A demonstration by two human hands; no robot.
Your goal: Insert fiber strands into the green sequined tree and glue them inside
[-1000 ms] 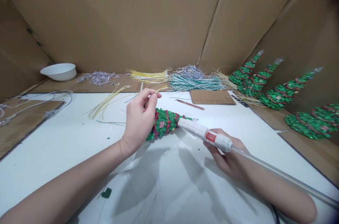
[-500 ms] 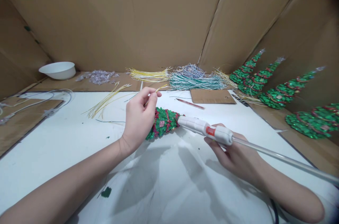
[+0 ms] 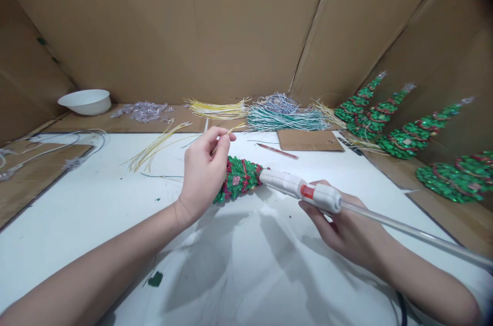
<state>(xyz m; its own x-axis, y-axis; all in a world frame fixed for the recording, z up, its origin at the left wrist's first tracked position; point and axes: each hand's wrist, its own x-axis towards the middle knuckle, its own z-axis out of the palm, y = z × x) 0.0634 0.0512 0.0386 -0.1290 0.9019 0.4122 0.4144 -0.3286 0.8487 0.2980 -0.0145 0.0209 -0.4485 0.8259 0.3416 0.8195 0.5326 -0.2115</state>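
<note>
My left hand (image 3: pixel 206 169) pinches a thin yellow strand (image 3: pixel 238 127) between thumb and fingers, its tip poking out past them. Below and partly behind that hand lies a small green Christmas tree (image 3: pixel 241 179) with red trim and a pink patch, on its side with the narrow end to the right. Whether my left fingers also touch it is hidden. My right hand (image 3: pixel 335 218) is wrapped round a white glue gun (image 3: pixel 283 182) with a clear glue stick (image 3: pixel 404 226) in its back. The gun's nozzle is at the tree's narrow end.
Finished-looking trees (image 3: pixel 408 133) stand along the right side. At the back lie yellow strands (image 3: pixel 217 109), green strands (image 3: pixel 287 119) and clear plastic bits (image 3: pixel 143 111), beside a white bowl (image 3: pixel 85 102). A pencil (image 3: pixel 277 151) and cardboard piece (image 3: pixel 310 140) rest on the white board. Cardboard walls (image 3: pixel 239 23) surround it.
Almost nothing differs. Both hands, the tree and the glue gun appear very slightly further right, along with the whole scene.
</note>
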